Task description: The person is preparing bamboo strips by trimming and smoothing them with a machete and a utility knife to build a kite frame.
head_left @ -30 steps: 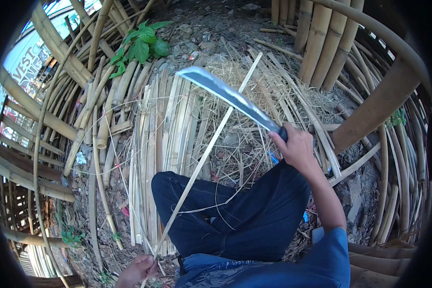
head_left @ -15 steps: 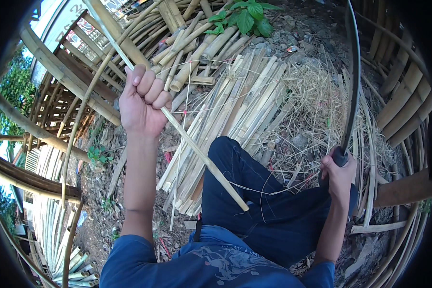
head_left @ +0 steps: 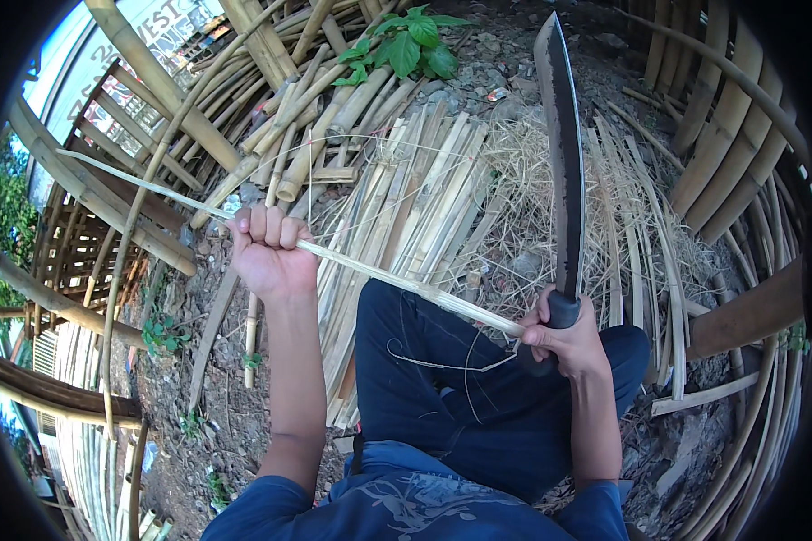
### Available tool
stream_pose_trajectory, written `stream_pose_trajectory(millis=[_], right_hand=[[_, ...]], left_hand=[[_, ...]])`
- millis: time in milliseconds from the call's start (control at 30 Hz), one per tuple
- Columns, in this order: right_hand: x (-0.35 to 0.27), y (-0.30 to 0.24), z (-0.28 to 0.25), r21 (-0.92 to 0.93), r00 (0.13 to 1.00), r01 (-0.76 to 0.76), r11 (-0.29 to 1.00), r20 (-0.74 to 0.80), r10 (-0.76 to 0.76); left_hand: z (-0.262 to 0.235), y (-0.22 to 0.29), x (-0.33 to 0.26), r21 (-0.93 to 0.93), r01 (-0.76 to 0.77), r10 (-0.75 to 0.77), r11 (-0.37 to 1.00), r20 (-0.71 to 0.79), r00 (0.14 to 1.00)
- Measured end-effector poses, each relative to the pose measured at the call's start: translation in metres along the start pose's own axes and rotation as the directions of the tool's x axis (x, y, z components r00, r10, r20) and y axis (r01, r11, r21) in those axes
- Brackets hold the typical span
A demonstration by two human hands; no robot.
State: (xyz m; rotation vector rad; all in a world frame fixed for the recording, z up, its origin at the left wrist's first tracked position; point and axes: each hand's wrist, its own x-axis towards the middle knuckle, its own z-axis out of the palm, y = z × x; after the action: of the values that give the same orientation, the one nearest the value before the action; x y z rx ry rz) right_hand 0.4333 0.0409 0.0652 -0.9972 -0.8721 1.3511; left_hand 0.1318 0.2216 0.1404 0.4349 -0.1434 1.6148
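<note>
My left hand (head_left: pixel 273 252) is closed around a long pale bamboo strip (head_left: pixel 406 285), which slants from the upper left down to the right across my raised knee. In my right hand (head_left: pixel 564 341) is the dark handle of a machete (head_left: pixel 564 162), its broad blade pointing up and away. The strip's near end reaches my right hand, at the thumb and fingers beside the handle. Beyond my knees lies a layer of split bamboo slats (head_left: pixel 424 194), with a heap of thin shavings (head_left: pixel 523 171) on its right part.
Bamboo poles (head_left: pixel 325 117) are piled behind the slats, beside a leafy green plant (head_left: pixel 415 41). Bamboo fencing (head_left: pixel 731 117) stands on the right and more poles (head_left: pixel 81 162) cross at the left. A loose slat (head_left: pixel 704 394) lies on the stony ground near my right side.
The bamboo strip has swung flatter, and its near end has moved right to my right hand. My right hand has come inward with the machete, whose broad side now shows.
</note>
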Motion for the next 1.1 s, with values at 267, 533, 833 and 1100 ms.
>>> stream_pose_trajectory(millis=[267, 533, 833, 1100], right_hand=[[-0.001, 0.000, -0.011, 0.092, 0.997, 0.049, 0.995, -0.066, -0.043], [-0.001, 0.007, -0.052, 0.069, 0.997, 0.053, 0.996, -0.060, -0.049], [0.016, 0.008, -0.087, -0.331, 0.844, 0.074, 0.941, -0.482, -0.236], [-0.001, 0.028, -0.025, -0.717, 0.892, 0.051, 0.696, -0.281, -0.355]], left_hand=[[-0.012, -0.018, -0.014, 0.500, -0.085, 0.292, 0.862, -0.351, 0.890], [0.040, -0.006, -0.007, 0.345, -0.786, -0.776, -0.514, 0.205, 0.597], [-0.009, 0.011, -0.020, 0.836, -0.178, -0.851, -0.519, -0.489, 0.190], [-0.019, -0.021, -0.054, 0.435, 0.867, -0.806, -0.244, -0.588, 0.069]])
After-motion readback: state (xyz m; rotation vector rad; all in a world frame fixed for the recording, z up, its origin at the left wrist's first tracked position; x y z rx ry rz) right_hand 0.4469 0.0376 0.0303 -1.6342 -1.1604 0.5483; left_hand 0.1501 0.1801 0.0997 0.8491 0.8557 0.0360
